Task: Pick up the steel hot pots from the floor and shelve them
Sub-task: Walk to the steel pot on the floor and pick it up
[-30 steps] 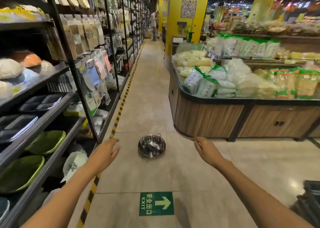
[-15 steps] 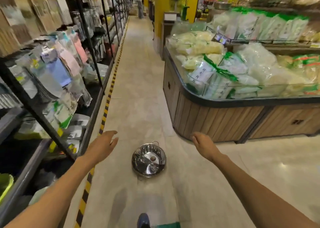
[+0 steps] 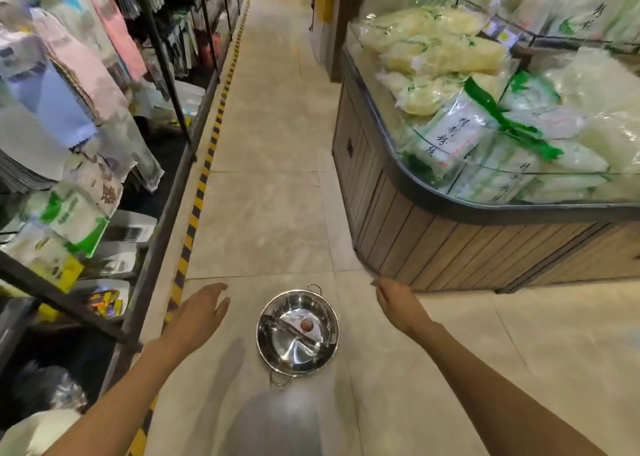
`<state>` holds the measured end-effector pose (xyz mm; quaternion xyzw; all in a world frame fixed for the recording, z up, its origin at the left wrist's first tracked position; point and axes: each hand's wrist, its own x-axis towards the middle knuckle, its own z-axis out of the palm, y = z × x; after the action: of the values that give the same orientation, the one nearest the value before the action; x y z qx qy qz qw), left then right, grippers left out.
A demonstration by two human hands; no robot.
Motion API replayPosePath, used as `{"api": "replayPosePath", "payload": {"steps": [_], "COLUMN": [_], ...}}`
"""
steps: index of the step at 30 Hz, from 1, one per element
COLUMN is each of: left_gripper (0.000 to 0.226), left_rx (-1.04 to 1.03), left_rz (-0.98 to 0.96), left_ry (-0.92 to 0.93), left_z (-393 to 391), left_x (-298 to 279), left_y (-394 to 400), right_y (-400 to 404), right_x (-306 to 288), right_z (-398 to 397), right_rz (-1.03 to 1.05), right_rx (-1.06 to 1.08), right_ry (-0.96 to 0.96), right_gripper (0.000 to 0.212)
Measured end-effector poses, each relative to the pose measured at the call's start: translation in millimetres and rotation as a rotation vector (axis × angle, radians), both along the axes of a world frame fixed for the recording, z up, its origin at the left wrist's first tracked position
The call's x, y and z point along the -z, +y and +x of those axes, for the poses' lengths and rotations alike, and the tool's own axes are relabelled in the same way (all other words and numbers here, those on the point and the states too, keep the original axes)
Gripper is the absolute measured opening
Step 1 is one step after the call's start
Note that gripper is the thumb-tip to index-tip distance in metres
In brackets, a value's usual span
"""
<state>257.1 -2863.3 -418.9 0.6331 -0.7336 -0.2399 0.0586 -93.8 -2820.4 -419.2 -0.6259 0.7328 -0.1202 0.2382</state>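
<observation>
While on floor, hot pot (image 3: 297, 334) between left hand (image 3: 199, 315), right hand (image 3: 398, 305)

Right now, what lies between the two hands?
In the head view, the steel pot sits on the floor between the left hand and right hand, untouched.

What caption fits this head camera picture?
Both empty hands, left hand and right hand, reach toward a steel hot pot on the floor.

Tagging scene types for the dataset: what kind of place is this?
A supermarket aisle, most likely: packaged goods hang on the metal shelving, bagged noodles fill a wood-clad display island, and hazard tape edges the tiled floor.
</observation>
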Motion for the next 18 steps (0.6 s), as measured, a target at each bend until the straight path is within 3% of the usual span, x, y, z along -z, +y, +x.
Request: {"api": "replayPosePath", "payload": {"steps": [7,18], "left_gripper": [0.042,0.053], "left_rx": [-0.034,-0.033], "left_rz": [0.079,0.044], "left_ry": [-0.012,-0.023], "left_z": [-13.4,-28.6], "left_x": [212.2,535.0], "left_y": [-58.3,-119.5], "right_y": [-59.5,-107.4], "right_x": [205.2,530.3], "right_z": [-8.4,-32.6], "right_rz": [0.075,0.062], "right_rx": [0.023,0.04], "right_ry": [-0.003,-0.001], "right_gripper": [0.035,0.041]}}
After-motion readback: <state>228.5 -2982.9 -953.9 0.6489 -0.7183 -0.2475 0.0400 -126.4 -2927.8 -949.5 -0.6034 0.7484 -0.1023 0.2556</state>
